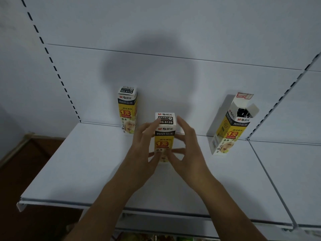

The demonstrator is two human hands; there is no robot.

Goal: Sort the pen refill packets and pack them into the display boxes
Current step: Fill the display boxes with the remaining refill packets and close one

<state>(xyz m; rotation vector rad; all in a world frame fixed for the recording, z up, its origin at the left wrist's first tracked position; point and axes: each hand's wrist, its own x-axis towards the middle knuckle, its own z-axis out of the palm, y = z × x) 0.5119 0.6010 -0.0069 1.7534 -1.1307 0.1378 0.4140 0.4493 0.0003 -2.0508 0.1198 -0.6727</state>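
From my remote seat I look down on a white shelf (83,164) with three tall yellow-and-white display boxes standing on it. The middle display box (165,136) stands upright near the centre of the shelf, closer to me than the other two, with its top flap closed and the black label facing me. My left hand (143,146) grips its left side, with the fingers curled round the edge, one fingertip up on the top label and the thumb pressed low on the front face. My right hand (188,145) holds the opposite side, its fingers wrapped round the right edge and toward the back, and the thumb reaches across to the lower front, close to the left thumb. The rear display box (127,110) stands upright and closed to the left, right against the back panel (156,70). The open display box (229,126) stands well apart to the right, leaning at a tilt against the back panel, its top flaps raised and dark contents showing in the mouth, though I cannot make out what they are. A slotted upright (52,63) runs up the back panel on the left.
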